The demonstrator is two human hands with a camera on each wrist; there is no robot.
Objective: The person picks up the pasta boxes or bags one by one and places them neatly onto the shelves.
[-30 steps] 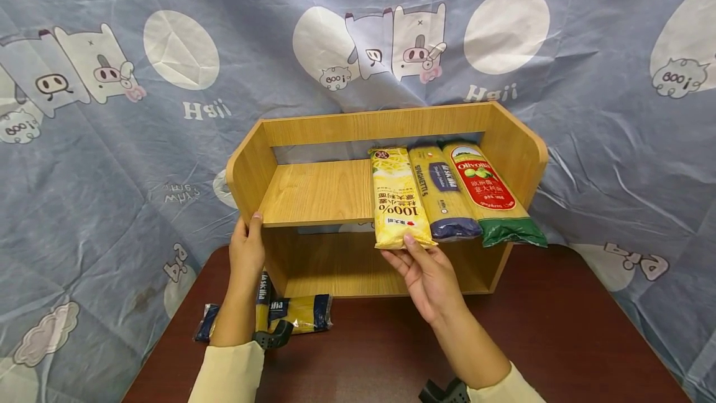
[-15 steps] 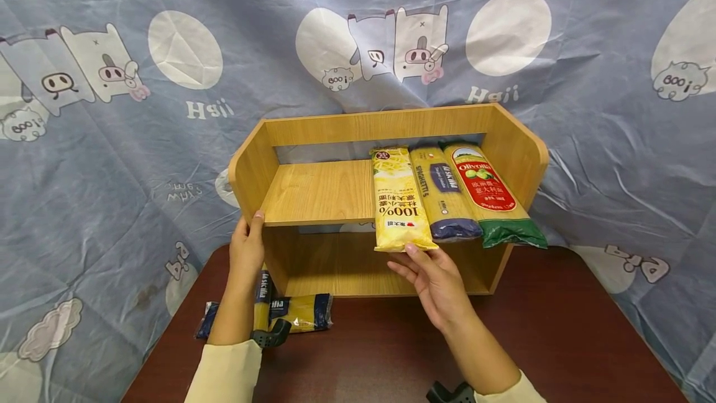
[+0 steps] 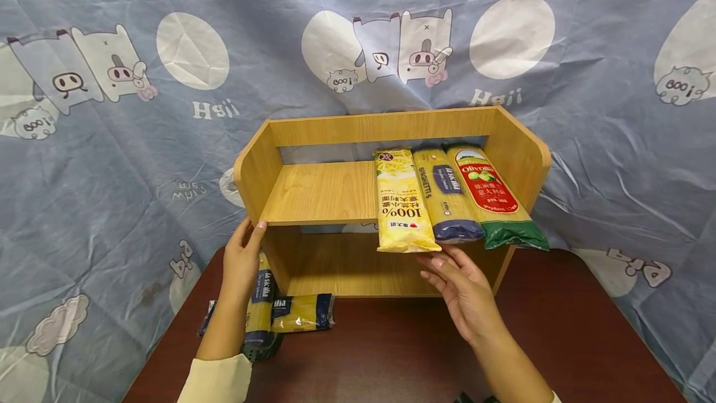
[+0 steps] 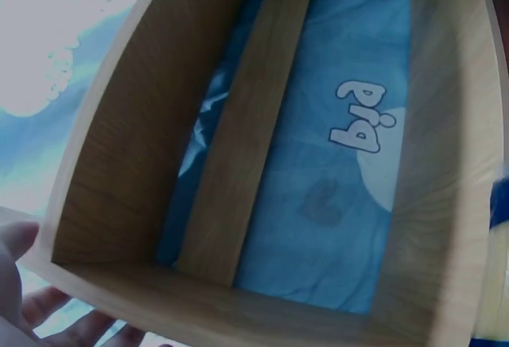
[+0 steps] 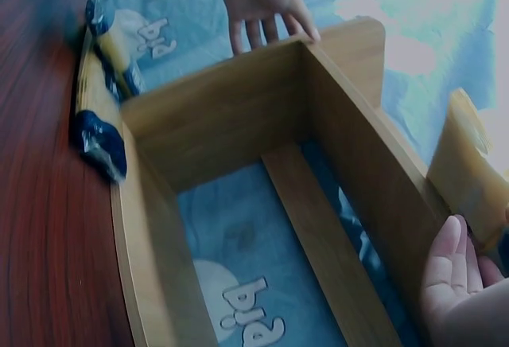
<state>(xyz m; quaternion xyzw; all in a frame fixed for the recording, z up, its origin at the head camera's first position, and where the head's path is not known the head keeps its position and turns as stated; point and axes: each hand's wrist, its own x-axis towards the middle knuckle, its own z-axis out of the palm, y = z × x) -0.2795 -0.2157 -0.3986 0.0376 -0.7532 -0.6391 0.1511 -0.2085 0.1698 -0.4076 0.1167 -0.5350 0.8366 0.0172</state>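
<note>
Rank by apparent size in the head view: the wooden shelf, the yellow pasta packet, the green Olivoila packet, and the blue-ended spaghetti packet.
1. wooden shelf, clearly largest.
2. yellow pasta packet and green Olivoila packet: too alike to rank.
3. blue-ended spaghetti packet, narrowest, though only slightly.

Shelf [image 3: 319, 191] bare at left; three pasta packets [image 3: 447, 201] crowd its right.

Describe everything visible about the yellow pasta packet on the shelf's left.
The yellow pasta packet is a long, flat plastic bag with red "100%" print, Chinese characters and a noodle picture. It lies flat on the upper board of the wooden shelf, lengthwise front to back, its near end overhanging the front edge. Its right side lies against the blue-ended spaghetti packet. The right hand is just below the overhanging end, fingers straight; actual contact cannot be told.
</note>
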